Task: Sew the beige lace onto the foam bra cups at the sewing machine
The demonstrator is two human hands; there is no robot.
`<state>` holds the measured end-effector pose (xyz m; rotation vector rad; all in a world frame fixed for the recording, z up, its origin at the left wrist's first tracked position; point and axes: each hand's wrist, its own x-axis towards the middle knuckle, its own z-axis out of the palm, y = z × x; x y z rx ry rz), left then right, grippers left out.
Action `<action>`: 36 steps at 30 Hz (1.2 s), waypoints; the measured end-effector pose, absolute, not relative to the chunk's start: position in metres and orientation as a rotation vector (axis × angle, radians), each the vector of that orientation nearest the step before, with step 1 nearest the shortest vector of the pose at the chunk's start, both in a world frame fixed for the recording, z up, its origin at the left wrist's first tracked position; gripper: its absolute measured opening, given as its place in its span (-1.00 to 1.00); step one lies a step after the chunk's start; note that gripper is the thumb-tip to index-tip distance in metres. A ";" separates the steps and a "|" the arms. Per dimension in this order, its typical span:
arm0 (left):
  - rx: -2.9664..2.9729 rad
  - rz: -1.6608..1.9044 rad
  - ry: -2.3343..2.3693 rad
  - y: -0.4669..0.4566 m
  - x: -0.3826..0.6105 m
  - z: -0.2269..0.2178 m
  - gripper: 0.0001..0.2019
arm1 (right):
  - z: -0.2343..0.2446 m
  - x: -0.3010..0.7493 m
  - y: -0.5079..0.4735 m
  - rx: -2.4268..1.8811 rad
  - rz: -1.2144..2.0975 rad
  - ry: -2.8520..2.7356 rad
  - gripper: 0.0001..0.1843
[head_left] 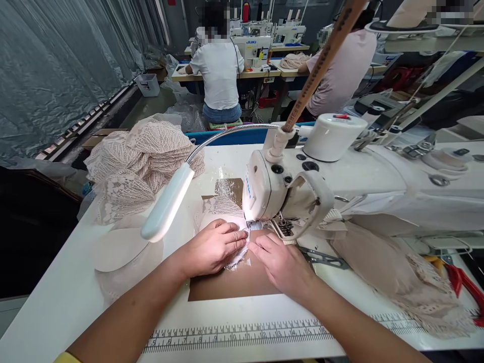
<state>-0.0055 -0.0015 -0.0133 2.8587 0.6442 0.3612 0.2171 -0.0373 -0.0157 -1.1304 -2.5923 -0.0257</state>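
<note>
While partly beneath the left hand (pixel 216 247), lace fabric (pixel 222 206) beside right hand (pixel 284 259).

The sewing machine (pixel 359 171) stands on the right of the table (pixel 53 317), its head above a fabric piece (pixel 219 204) (left hand (pixel 217 246) on it, right hand (pixel 285 259) beside). A fabric pile (pixel 132 156) lies back left, loose panels (pixel 121 249) before it. More fabric (pixel 397 272) lies right; a ruler scale (pixel 234 339) runs along the near edge. Two co-workers (pixel 221 75) sit beyond.
</note>
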 end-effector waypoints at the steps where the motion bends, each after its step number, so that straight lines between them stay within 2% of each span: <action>1: 2.862 0.360 0.651 -0.002 -0.006 -0.013 -0.62 | -0.017 0.218 -0.038 -1.136 -0.025 -2.600 -0.61; 21: 2.769 0.513 0.781 -0.005 -0.003 -0.016 -0.70 | -0.019 0.214 -0.032 -1.445 -0.017 -2.556 -0.53; 28: 2.708 0.562 0.762 -0.004 -0.005 -0.014 -0.74 | -0.020 0.221 -0.033 -1.228 0.160 -2.562 -0.55; 36: 2.752 0.551 0.725 -0.004 -0.005 -0.012 -0.80 | -0.020 0.225 -0.036 -1.120 0.202 -2.640 -0.56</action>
